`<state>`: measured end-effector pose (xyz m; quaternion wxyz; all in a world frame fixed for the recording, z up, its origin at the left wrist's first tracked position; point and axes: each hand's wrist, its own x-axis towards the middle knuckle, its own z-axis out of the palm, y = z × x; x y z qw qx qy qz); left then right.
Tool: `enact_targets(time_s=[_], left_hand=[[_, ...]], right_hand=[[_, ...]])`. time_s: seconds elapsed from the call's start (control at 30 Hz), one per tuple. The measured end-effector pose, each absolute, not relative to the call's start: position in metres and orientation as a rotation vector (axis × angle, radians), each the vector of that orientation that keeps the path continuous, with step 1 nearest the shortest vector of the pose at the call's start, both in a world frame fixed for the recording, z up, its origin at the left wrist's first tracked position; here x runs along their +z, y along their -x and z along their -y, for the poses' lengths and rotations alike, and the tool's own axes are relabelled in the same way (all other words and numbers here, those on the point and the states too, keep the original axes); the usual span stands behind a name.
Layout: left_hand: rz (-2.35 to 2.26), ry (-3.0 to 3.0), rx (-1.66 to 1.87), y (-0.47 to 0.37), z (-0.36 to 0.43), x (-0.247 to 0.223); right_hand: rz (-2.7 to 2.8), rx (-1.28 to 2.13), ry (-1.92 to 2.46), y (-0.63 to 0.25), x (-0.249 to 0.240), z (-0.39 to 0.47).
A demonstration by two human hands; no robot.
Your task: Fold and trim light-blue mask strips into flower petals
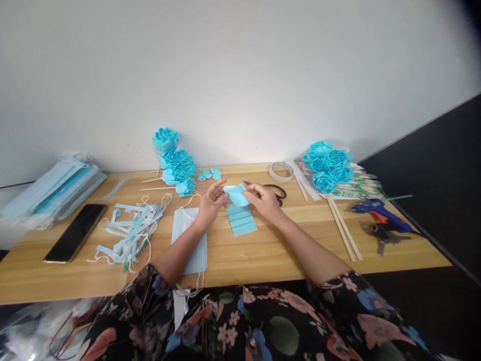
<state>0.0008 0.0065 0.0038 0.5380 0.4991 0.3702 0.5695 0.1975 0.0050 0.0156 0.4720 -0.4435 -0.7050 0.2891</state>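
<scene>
Both my hands hold a small blue piece of mask fabric (237, 195) above the middle of the table. My left hand (211, 203) pinches its left edge, with a white layer showing behind it. On the right edge, the thumb and fingertips of my right hand (264, 201) are closed. Beneath lies a light blue pleated mask piece (242, 221), partly covered by the held one. Black-handled scissors (278, 191) rest behind my right hand, partly hidden by it. A whole face mask (193, 240) with white ear loops lies under my left forearm.
Blue fabric flowers stand at the back left (176, 168) and back right (328, 165). Leftward are a mask stack (56, 193), a phone (77, 233) and cut strips (131, 233). A tape roll (281, 172), wooden sticks (343, 228), glue gun (381, 213) and keys (383, 233) lie rightward.
</scene>
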Motion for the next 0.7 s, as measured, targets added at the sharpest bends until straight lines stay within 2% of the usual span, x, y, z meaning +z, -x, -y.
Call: enact_targets(time_s=[0.7], left_hand=[[-0.903, -1.149, 1.343, 0.0039, -0.0048, 0.0007]], right_hand=[[1.827, 0.589, 1.035, -0.1952, 0.0228, -0.003]])
